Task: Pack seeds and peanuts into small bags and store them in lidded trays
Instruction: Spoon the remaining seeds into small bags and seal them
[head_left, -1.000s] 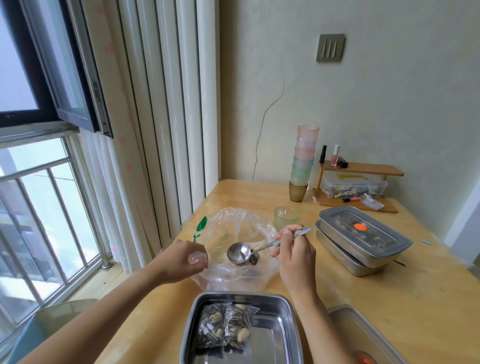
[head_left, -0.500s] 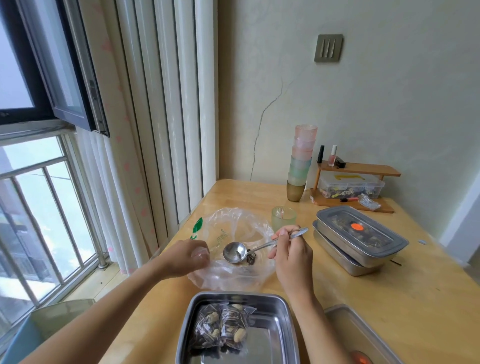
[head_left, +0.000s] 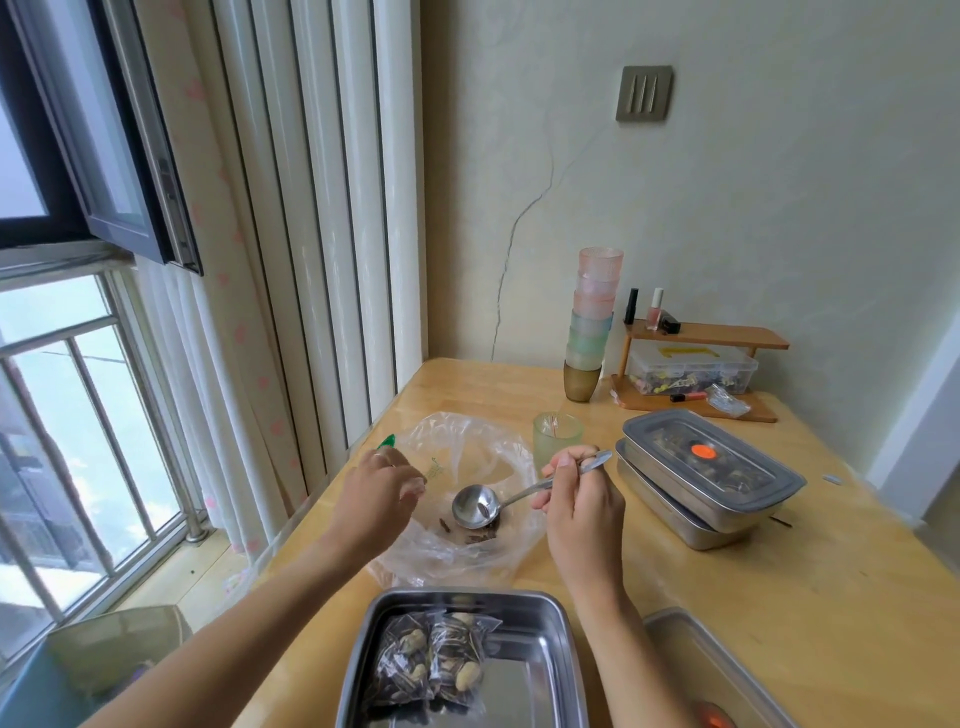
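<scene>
Seeds: a thin dark scatter (head_left: 475, 535) at the bottom of the big clear bag (head_left: 467, 452), which lies open on the worktop (head_left: 779, 597); no peanuts can be made out among them
Spoon: its bowl (head_left: 475, 508) sits inside the bag's mouth just above the seeds, almost bare, with the handle running toward 2 o'clock
Right hand: the right hand (head_left: 582, 501) has its fingers curled round the spoon's handle, near the end
Left hand: the left hand (head_left: 379, 488) is at 9 o'clock of the bag, fingers bent onto the rim, seemingly pinching the film to keep the mouth open
Done: two small bags (head_left: 431, 660), filled with seeds and peanuts, lie in the open tray (head_left: 530, 680) at 6 o'clock of the big bag; the lidded trays (head_left: 711, 467) are stacked at 3 o'clock, dark contents showing through the top lid, so probably packed already
Left: judging by the meagre stock, only a last bag or so to fill, then the open tray needs its lid
Unclear: a third tray (head_left: 691, 660) at 5 o'clock is cut by the frame edge; whether it is in use I cannot tell
Around: a green cup (head_left: 557, 436) just beside the bag at 1 o'clock
</scene>
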